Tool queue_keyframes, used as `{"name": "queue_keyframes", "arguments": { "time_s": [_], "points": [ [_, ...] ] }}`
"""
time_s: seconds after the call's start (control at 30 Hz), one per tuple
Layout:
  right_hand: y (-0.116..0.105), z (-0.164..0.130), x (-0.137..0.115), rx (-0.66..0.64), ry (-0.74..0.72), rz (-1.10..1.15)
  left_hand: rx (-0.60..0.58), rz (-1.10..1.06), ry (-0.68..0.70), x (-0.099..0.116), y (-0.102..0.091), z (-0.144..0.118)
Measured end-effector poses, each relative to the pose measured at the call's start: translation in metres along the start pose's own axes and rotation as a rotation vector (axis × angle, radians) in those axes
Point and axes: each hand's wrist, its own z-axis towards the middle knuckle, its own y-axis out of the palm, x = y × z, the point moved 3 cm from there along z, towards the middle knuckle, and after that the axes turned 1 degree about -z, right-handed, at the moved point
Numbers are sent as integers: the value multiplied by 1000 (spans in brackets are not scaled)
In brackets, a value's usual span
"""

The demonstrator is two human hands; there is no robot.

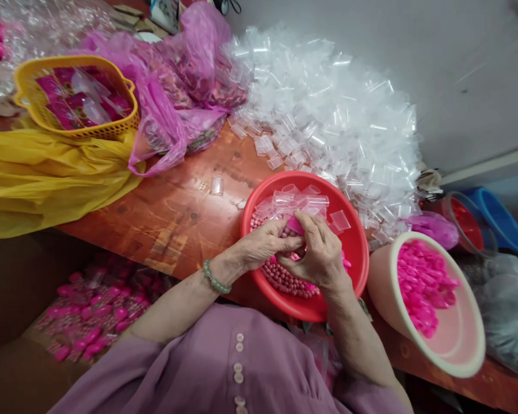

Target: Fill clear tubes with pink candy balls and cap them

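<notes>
Your left hand (265,244) and right hand (317,253) together pinch a pink cap (295,225) over the red basin (354,241) at the table's (176,213) near edge, so spills fall inside.

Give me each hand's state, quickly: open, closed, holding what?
Left hand: closed, fingers pinching a small pink piece over the red bowl.
Right hand: closed on the same pink piece, from the other side.

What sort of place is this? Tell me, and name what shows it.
Probably a small hand-packing workshop: a heap of clear plastic sleeves on the wooden table, a tub of pink caps, and both hands working over a red basin.
</notes>
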Motion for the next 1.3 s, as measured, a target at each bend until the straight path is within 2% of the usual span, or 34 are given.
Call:
{"name": "queue_keyframes", "arguments": {
  "time_s": [0.2, 0.3, 0.43, 0.53, 0.6, 0.7, 0.83, 1.0, 1.2, 1.3],
  "points": [
    [1, -2, 0, 20, -15, 13, -28, -32, 12, -1, 1, -2],
    [3, 0, -1, -15, 16, 80, -8, -33, 47, -1, 0, -2],
    [2, 7, 1, -121, 118, 279, 38, 11, 84, 0, -3, -1],
    [-3, 9, 7, -154, 210, 473, 79, 73, 94, 1, -4, -1],
    [-7, 8, 12, -122, 314, 573, 83, 103, 103, 1, -3, 0],
    [-9, 5, 19, 11, 478, 647, 84, 127, 107, 1, -1, 3],
    [-7, 3, 19, 133, 561, 702, 114, 124, 101, 0, 1, 5],
    [-1, -2, 18, 177, 695, 801, 94, 223, 72, -1, 1, 2],
    [2, -2, 10, 249, 748, 790, 69, 290, 104, 1, 2, -1],
    [3, -2, 5, 299, 714, 725, 92, 297, 106, 2, 2, 0]
  ]
}}
